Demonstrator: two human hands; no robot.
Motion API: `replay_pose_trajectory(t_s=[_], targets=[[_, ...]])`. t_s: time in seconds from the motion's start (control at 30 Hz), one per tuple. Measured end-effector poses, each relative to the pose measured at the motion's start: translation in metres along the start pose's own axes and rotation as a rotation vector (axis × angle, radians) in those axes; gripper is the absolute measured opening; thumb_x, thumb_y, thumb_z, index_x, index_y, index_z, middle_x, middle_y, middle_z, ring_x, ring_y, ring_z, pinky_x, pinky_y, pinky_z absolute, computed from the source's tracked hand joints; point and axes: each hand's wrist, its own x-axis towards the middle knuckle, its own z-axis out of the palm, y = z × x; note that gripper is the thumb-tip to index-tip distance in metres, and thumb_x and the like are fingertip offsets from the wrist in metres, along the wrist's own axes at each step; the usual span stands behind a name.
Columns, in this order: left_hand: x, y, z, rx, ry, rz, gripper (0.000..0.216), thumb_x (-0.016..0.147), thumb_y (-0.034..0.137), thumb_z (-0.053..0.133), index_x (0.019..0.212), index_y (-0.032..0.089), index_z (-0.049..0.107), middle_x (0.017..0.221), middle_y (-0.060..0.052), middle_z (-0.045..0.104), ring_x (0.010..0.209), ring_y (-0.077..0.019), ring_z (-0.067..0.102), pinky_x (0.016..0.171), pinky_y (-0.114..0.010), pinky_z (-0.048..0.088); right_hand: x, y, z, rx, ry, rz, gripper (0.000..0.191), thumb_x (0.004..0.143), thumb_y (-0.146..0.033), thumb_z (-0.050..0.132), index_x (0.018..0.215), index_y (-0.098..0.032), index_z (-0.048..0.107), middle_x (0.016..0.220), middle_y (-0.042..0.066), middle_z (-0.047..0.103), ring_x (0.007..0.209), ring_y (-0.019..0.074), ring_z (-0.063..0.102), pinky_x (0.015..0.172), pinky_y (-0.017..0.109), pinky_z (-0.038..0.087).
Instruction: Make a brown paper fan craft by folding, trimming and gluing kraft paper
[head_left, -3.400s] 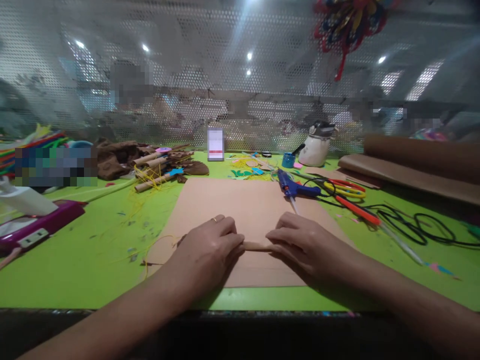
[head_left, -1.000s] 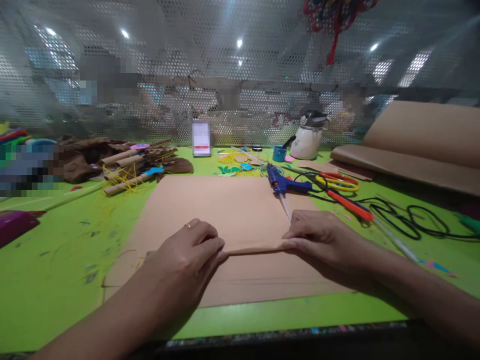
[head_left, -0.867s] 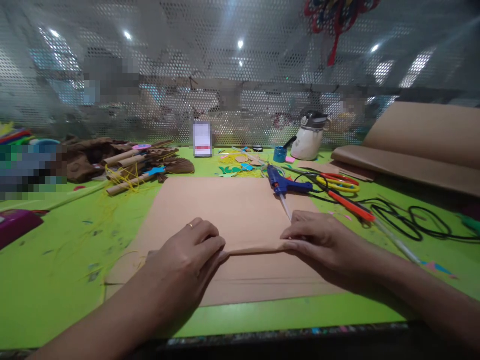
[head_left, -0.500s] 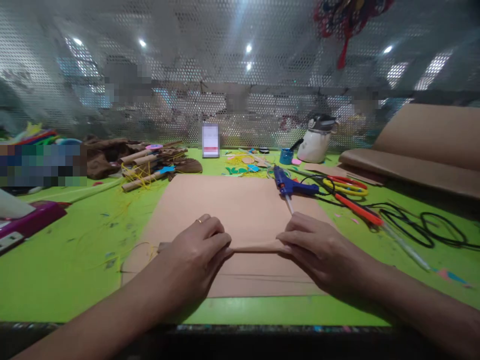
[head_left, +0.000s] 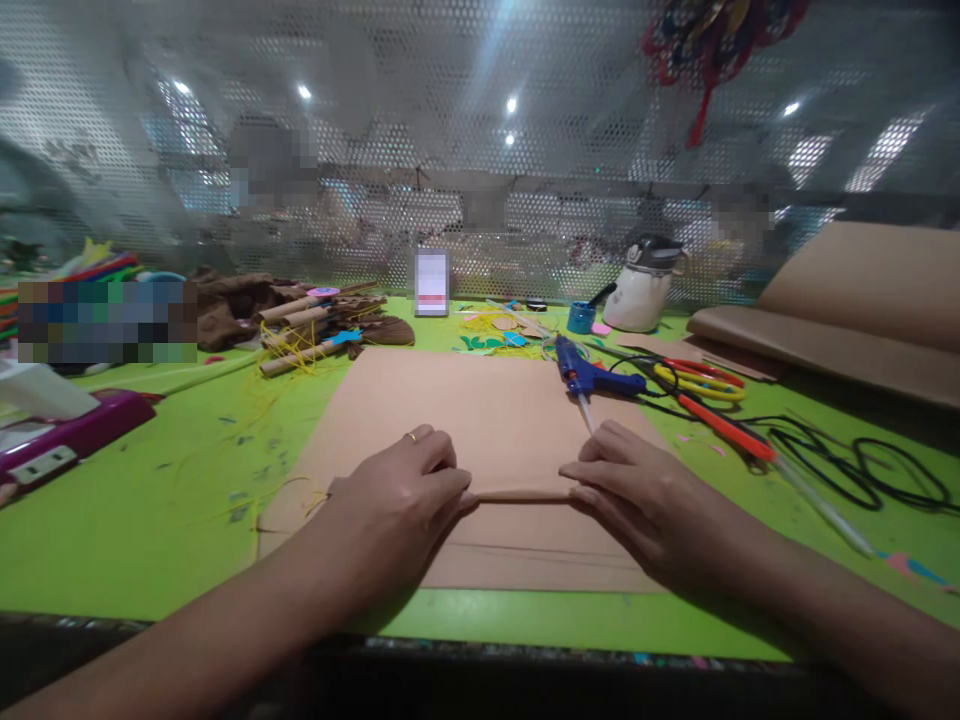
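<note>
A sheet of brown kraft paper [head_left: 450,410] lies on the green table, with a narrow rolled fold [head_left: 525,494] running across it. My left hand [head_left: 409,490], a ring on one finger, pinches the left part of this fold. On its right part, my right hand [head_left: 645,490] does the same with fingers closed. More brown paper with thin dark lines shows on the near side of the fold. Just beyond my right hand, a blue glue gun [head_left: 596,377] rests at the paper's far right corner, its pale glue stick [head_left: 586,412] pointing toward me.
Scissors [head_left: 705,385], an orange-handled tool [head_left: 727,428] and a black cable [head_left: 847,450] lie to the right. Behind them is a large folded kraft sheet [head_left: 847,290]. Paper rolls [head_left: 300,350], a phone [head_left: 432,282] and a white pot [head_left: 637,295] stand farther back. A purple power strip [head_left: 97,430] is at left.
The whole view has shifted slightly, so things appear a little farther right. The fold between my hands looks thinner and flatter; both hands keep their grip on it.
</note>
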Motion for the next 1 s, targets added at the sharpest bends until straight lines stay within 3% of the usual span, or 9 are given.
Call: replay_pose_trajectory(t_s=[0.13,0.37,0.6,0.77,1.0], targets=[[0.0017,-0.0009,-0.0008,0.047,-0.036,0.042,0.031,0.095,0.025,0.041,0.078,0.015,0.065,0.079,-0.007,0.052,0.074,-0.0187,0.045,0.063,-0.032,0.036,0.0009,-0.0027,0.0016,-0.085,0.018,-0.070,0.021,0.096,-0.017,0.042,0.087,-0.014,0.061,0.084,0.010,0.055,0.081,0.0222,0.044,0.071,0.038,0.038],[0.0005,-0.0015,0.0003,0.064,-0.051,0.036,0.030,0.096,0.026,0.038,0.079,0.016,0.061,0.081,-0.007,0.051,0.077,-0.0193,0.045,0.065,-0.032,0.036,0.0021,-0.0011,0.0089,-0.087,0.065,-0.078,0.023,0.095,-0.018,0.043,0.084,-0.013,0.063,0.077,0.009,0.053,0.075,0.0202,0.043,0.063,0.033,0.037],[0.0018,-0.0008,0.0001,0.021,-0.085,-0.025,0.030,0.096,0.029,0.037,0.080,0.017,0.058,0.084,-0.006,0.050,0.073,-0.0178,0.046,0.064,-0.031,0.038,0.0020,-0.0040,0.0051,-0.139,-0.018,-0.032,0.024,0.096,-0.019,0.043,0.081,-0.015,0.061,0.077,0.008,0.053,0.077,0.0206,0.044,0.065,0.034,0.036],[0.0023,0.0006,-0.0033,-0.042,-0.055,-0.057,0.024,0.096,0.028,0.039,0.085,0.017,0.057,0.083,-0.006,0.051,0.076,-0.0181,0.048,0.066,-0.031,0.039,0.0053,-0.0036,0.0025,-0.024,-0.003,0.005,0.024,0.096,-0.020,0.043,0.084,-0.016,0.063,0.080,0.006,0.052,0.079,0.0196,0.045,0.068,0.033,0.037],[0.0037,-0.0020,-0.0023,-0.090,0.009,-0.003,0.025,0.094,0.023,0.042,0.077,0.016,0.059,0.085,-0.006,0.053,0.077,-0.0171,0.047,0.067,-0.030,0.039,0.0041,-0.0078,0.0064,-0.084,0.026,-0.035,0.025,0.097,-0.017,0.040,0.086,-0.014,0.062,0.079,0.008,0.052,0.079,0.0213,0.043,0.070,0.037,0.036]])
